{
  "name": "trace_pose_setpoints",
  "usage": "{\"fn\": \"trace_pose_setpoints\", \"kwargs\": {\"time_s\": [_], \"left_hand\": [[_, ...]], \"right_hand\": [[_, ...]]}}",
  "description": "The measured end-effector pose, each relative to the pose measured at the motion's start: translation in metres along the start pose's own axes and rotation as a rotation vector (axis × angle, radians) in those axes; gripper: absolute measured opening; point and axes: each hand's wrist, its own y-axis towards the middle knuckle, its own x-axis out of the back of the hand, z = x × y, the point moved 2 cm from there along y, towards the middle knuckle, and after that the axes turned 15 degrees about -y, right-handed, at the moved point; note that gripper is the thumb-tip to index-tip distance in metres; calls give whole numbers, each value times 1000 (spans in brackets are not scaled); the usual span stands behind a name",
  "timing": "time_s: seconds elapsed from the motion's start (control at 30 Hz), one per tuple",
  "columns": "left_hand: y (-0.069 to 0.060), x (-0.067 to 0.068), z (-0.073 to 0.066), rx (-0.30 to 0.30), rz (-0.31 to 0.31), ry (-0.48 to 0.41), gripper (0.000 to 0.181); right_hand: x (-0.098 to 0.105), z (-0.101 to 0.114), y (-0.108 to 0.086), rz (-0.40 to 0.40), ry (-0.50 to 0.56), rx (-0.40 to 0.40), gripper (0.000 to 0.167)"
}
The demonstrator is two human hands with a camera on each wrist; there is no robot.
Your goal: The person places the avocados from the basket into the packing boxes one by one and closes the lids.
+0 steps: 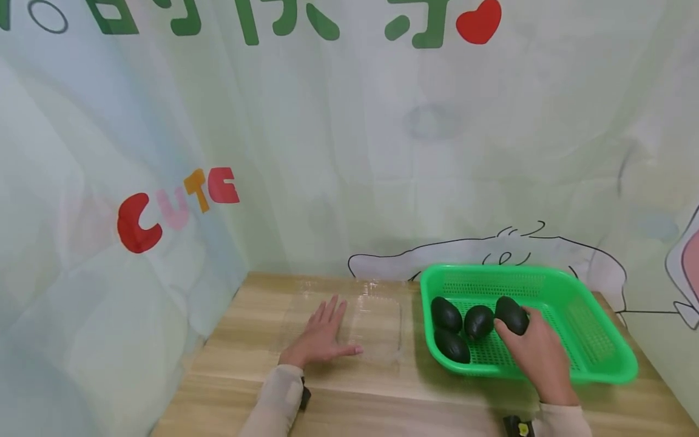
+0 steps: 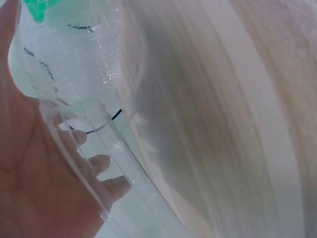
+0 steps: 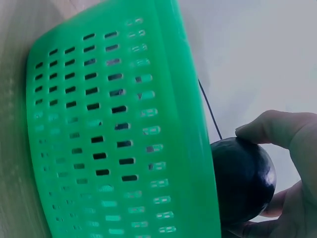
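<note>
A clear plastic container (image 1: 377, 321) lies on the wooden table, and the left hand (image 1: 322, 340) rests on its left side with fingers spread. In the left wrist view the left hand (image 2: 49, 163) lies against the clear plastic (image 2: 124, 148), fingers seen through it. The right hand (image 1: 537, 352) grips a dark avocado (image 1: 511, 315) over the green basket (image 1: 530, 369). Several other avocados, one of them at the basket's left (image 1: 446, 315), lie inside. The right wrist view shows the right hand (image 3: 292, 163) pinching the avocado (image 3: 243, 178) beside the basket's rim (image 3: 190, 119).
The wooden table (image 1: 218, 370) meets a printed curtain (image 1: 327, 152) at the back and left. The green basket takes up the table's right side, to the right of the clear container.
</note>
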Motion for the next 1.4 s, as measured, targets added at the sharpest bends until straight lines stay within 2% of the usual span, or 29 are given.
{"fn": "trace_pose_setpoints", "kwargs": {"time_s": [0.2, 0.47, 0.77, 1.03, 1.4], "left_hand": [[0, 5, -4, 11, 17, -10, 119], [3, 3, 0, 22, 22, 6, 120], [2, 4, -3, 25, 18, -3, 120], [0, 3, -4, 19, 29, -5, 120], [1, 4, -3, -1, 17, -7, 121]], "right_hand": [[-1, 7, -3, -41, 29, -7, 88], [0, 22, -5, -96, 59, 6, 86], [-2, 37, -4, -141, 52, 23, 82], [-6, 44, -6, -145, 80, 31, 83], [-8, 52, -4, -185, 60, 38, 80]]}}
